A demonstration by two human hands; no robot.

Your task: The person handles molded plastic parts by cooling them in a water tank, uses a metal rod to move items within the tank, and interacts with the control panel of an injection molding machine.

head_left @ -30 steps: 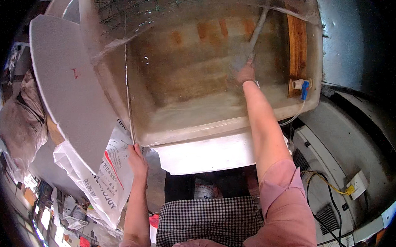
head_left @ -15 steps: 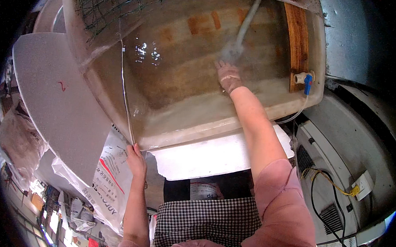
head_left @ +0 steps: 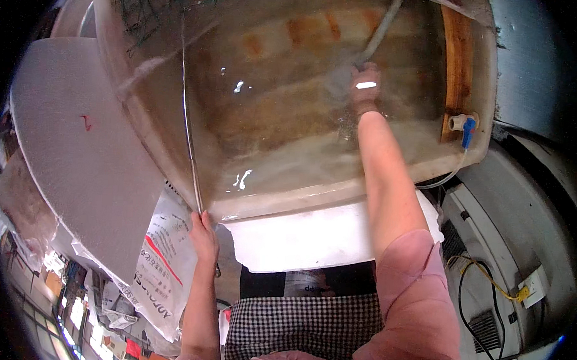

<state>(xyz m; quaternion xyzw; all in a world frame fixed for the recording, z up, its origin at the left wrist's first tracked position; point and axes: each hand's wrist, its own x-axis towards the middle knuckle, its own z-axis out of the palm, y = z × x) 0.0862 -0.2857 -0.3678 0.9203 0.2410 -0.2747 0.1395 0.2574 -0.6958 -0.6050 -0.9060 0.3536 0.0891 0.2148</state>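
Note:
A pale, wide tank (head_left: 287,209) of murky water stands before me. At its near left corner my left hand (head_left: 204,235) is closed round a thin metal rod (head_left: 188,127), which slants far into the water; a short end shows below my wrist. My right hand (head_left: 366,90) is underwater near the tank's middle, at the lower end of a grey hose (head_left: 382,31). Water and glare blur its fingers, so I cannot tell whether they grip the hose. A hazy cloud surrounds the hose end.
Dark green netting (head_left: 157,10) lies at the far left of the tank. A wooden board (head_left: 458,59) and a blue-handled valve (head_left: 469,132) are on the right. White foam (head_left: 305,238) sits at the front edge, a grey-white panel (head_left: 87,152) at left, cables (head_left: 470,297) at lower right.
My right hand has moved away from me and slightly right, to the hose end. The whole view has shifted a little. My left hand keeps its hold on the rod.

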